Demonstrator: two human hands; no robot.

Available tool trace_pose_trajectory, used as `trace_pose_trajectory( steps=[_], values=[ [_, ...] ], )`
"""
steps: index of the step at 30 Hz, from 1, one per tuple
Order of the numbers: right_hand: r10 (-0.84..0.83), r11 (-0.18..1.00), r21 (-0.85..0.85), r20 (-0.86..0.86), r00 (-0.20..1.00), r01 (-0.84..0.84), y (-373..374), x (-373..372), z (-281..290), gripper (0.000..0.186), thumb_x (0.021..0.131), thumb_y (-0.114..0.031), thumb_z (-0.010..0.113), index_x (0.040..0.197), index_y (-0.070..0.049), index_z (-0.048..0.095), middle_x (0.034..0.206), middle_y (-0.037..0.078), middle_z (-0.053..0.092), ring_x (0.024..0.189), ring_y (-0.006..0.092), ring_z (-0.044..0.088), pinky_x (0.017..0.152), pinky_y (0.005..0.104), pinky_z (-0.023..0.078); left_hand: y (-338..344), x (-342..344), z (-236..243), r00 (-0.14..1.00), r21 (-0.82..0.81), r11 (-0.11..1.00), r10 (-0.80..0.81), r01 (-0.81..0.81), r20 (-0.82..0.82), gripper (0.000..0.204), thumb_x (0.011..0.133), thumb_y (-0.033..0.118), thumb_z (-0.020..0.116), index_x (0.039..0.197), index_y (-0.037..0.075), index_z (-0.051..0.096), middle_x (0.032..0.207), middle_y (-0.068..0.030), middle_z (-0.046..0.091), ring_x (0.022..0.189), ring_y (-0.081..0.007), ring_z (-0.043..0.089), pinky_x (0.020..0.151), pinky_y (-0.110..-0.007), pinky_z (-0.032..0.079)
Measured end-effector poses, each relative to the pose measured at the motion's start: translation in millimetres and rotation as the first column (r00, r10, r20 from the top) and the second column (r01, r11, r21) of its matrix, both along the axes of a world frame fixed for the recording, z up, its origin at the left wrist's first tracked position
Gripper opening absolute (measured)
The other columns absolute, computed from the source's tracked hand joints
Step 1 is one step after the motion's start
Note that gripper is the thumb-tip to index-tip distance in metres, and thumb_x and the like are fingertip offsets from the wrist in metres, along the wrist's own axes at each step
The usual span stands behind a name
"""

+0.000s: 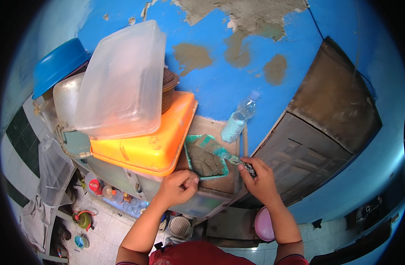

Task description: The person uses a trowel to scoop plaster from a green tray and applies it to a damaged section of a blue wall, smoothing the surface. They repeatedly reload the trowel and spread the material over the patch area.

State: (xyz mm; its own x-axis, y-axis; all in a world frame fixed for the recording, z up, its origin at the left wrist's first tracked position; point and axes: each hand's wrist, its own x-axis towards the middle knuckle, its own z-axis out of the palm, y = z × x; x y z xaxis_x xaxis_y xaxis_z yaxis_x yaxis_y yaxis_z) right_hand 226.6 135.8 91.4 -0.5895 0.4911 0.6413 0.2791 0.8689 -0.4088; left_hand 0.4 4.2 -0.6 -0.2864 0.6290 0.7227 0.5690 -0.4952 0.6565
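Note:
My right hand (262,179) grips the dark speckled handle of a putty knife (234,160), its teal-stained blade angled over a small teal container (218,175) of grey wet mortar (202,160). My left hand (176,187) is curled at the container's lower left, beside the orange tub's front edge; whether it holds anything is hidden. The container sits on a worn cabinet top (231,183). Just behind it stands a clear plastic bottle (235,119).
An orange tub (143,154), translucent bin (118,84) and blue basin (57,64) are piled left. Behind, a blue wall (211,88) has grey patches. A dark wooden door panel (308,154) stands right. Bottles (125,201) and a gas cylinder (83,221) are low left.

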Motion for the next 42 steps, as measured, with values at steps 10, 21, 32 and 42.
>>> trace_pose_trajectory(
  steps=[10,21,32,42],
  values=[
    [-0.063,0.945,-0.323,-0.047,0.997,0.044,10,10,1,0.022,0.099,-0.018,0.07,0.108,0.001,0.071,0.086,0.01,0.072,0.074,0.0157,0.067,0.067,0.0284,0.051,0,-2,-3,1.0,0.008,1.0,-0.013,0.013,-0.008,0.008,0.088,0.006,0.071,0.081,0.001,0.068,0.063,-0.0049,0.057,0.054,-0.0146,0.055,0.052,-0.029,0.045],
    [-0.024,0.411,-0.875,-0.289,0.957,-0.254,34,19,3,0.023,0.105,-0.024,0.061,0.099,-0.002,0.065,0.072,0.005,0.062,0.052,0.0047,0.042,0.05,0.0209,0.034,-2,1,1,0.999,-0.011,1.0,-0.027,0.028,0.026,0.007,0.088,0.005,0.07,0.083,0.002,0.068,0.063,-0.0045,0.057,0.053,-0.0138,0.055,0.051,-0.029,0.045],
    [-0.01,0.105,-0.953,-0.286,0.958,-0.283,44,20,6,0.036,0.108,-0.03,0.053,0.113,0.003,0.067,0.069,0.005,0.058,0.043,0.0034,0.035,0.041,0.0195,0.029,-1,1,0,1.0,-0.006,1.0,0.019,-0.019,0.012,0.006,0.087,0.005,0.072,0.082,0.002,0.069,0.063,-0.0047,0.059,0.053,-0.0142,0.055,0.052,-0.03,0.045],
    [-0.077,0.307,-0.851,-0.469,0.88,-0.427,50,27,37,0.031,0.108,-0.029,0.053,0.118,-0.002,0.065,0.07,0.007,0.061,0.043,0.0046,0.038,0.042,0.021,0.029,1,1,-2,1.0,-0.014,1.0,0.006,-0.006,0.018,0.007,0.087,0.003,0.071,0.082,0.0,0.067,0.066,-0.0043,0.062,0.053,-0.0101,0.055,0.051,-0.026,0.045]
  ],
)
